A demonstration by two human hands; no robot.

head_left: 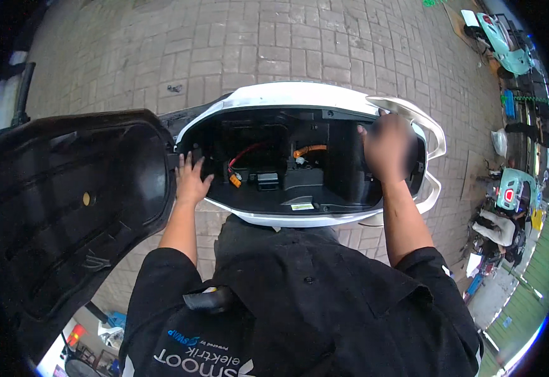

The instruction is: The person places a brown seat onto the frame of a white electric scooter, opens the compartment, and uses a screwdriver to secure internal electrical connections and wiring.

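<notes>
A white scooter body (299, 93) lies crosswise in front of me, with its black under-seat compartment (356, 182) uncovered. Its black seat (73, 220) is swung over to the left, underside showing. My left hand (191, 180) rests with spread fingers on the compartment's left edge, beside the seat's hinge. Over the right end of the compartment is my right hand (387, 151); blur covers most of it, and I cannot make out its fingers or anything in them. Inside are a red cable (244, 152) near an orange connector (235, 181), a thick orange cable (312, 149) and a small black box (267, 181).
Pale grab rails (436, 135) curve out at the scooter's right end. Grey paving bricks (274, 38) surround it. Along the right side stand a mint-green scooter (510, 188) and, farther off, another mint-green scooter (504, 44). A small dark scrap (174, 88) lies on the paving.
</notes>
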